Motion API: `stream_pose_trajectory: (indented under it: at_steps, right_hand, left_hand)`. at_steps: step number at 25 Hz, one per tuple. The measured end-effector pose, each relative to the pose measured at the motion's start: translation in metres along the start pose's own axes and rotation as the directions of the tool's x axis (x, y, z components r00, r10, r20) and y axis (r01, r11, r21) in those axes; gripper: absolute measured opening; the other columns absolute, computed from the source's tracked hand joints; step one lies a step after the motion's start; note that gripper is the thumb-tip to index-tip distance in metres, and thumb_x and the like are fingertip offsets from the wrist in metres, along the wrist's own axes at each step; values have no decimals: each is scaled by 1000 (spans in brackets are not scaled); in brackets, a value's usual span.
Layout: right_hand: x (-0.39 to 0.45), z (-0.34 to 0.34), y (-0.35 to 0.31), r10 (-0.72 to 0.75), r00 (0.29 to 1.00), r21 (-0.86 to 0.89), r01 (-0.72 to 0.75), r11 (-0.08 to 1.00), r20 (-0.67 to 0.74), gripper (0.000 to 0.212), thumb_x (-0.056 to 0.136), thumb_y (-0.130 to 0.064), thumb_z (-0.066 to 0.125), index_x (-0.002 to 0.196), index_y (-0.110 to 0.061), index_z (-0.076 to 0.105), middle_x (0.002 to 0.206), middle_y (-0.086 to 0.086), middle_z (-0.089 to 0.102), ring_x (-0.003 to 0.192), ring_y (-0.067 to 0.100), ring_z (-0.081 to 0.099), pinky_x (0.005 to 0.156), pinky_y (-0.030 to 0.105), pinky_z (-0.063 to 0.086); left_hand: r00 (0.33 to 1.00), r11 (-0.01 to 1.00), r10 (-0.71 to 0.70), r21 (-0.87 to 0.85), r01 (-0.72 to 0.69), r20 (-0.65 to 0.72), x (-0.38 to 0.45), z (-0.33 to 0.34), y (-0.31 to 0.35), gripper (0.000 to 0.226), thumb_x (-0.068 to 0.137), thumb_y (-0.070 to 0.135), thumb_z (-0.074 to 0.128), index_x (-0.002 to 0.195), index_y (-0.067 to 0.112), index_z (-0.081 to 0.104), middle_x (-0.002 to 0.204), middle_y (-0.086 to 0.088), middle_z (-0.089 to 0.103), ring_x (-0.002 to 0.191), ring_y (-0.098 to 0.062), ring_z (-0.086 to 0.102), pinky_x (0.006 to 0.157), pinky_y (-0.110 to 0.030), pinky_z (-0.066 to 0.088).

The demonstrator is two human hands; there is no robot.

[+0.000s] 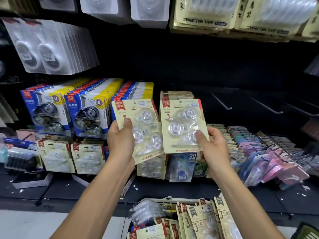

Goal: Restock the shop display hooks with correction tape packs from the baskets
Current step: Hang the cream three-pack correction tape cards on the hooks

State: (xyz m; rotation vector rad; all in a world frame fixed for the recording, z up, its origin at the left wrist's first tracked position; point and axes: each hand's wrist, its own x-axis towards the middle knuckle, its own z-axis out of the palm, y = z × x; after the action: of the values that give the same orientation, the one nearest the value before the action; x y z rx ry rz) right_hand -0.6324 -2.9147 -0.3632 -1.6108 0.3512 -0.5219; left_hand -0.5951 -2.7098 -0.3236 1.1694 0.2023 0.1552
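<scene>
My left hand [120, 140] grips a cream correction tape pack [138, 125] with three clear dispensers, thumb on its front. My right hand [212, 149] holds a second matching pack [183, 125] by its lower right corner, up against a short row of the same packs [176, 94] hanging on a hook. Both packs are upright and side by side in front of the display. Below, at the bottom edge, a basket [172, 200] holds several more cream packs [203, 221].
Blue-and-yellow packs [86, 109] fill hooks to the left. Bare metal hooks [222, 102] stick out at the right over pastel packs [259, 149]. Cream packs [207, 19] and white packs [51, 45] hang above. A second dark basket [307, 232] is at the bottom right corner.
</scene>
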Motion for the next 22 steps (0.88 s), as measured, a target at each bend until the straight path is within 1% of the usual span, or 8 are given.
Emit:
stream_pose_trajectory:
  at_steps: [4,7,10,12,14,16,20,22]
  right_hand:
    - [-2,-2,3,-40,996,-51,36,998,-77,29,78,-52,63,106,-53,57,110,-6,70,93,24,70,82,55,58]
    - [-8,2,2,-97,981,-57,89,994,-169,25,91,-36,64,104,-53,51,108,-7,69,92,22,70,81,55,58]
    - [-9,6,6,-99,971,-74,85,994,-218,13,95,-33,63,104,-40,56,120,-6,64,110,23,62,92,50,53]
    - [-9,7,6,-106,972,-88,89,992,-211,1,95,-31,63,96,-32,63,112,-7,67,112,23,61,94,44,52]
    - [-10,9,5,-153,971,-85,140,987,-181,4,94,-29,65,91,-30,68,101,-11,70,106,17,64,95,42,52]
    - [-11,10,5,-186,966,-67,176,982,-181,5,93,-27,67,91,-30,70,98,-14,71,103,13,65,98,44,52]
    - [-9,10,9,-151,969,63,166,984,-197,9,91,-22,70,89,-29,74,97,-6,75,99,18,69,96,48,53]
    - [-8,10,10,-145,974,55,156,986,-176,11,91,-22,70,88,-31,74,97,-8,75,92,15,67,90,42,53]
  left_hand:
    - [996,999,49,23,-47,-75,5,-3,3,13,106,24,52,107,27,65,95,14,69,84,-7,63,67,-23,49]
    - [994,997,62,40,-59,-86,7,-7,4,14,107,25,51,111,27,65,100,13,70,91,-9,65,76,-27,52]
    - [995,996,66,59,-61,-81,9,-10,5,16,106,27,52,114,27,66,106,11,71,103,-16,66,96,-39,54]
    - [994,996,72,64,-67,-82,10,-12,6,19,106,27,53,119,25,66,110,9,71,108,-18,66,102,-44,52]
    - [994,996,74,53,-70,-79,10,-13,9,23,106,28,53,124,24,65,112,9,71,111,-18,65,104,-45,51]
    - [995,997,73,31,-71,-72,9,-15,11,26,106,27,53,129,24,64,115,10,71,112,-16,65,102,-40,52]
    - [996,998,66,-7,-66,-61,8,-16,13,27,107,26,52,131,23,63,106,18,68,89,2,62,68,-17,46]
    - [996,998,64,-10,-65,-61,7,-15,13,26,107,26,51,129,23,64,104,19,68,86,4,61,64,-15,44]
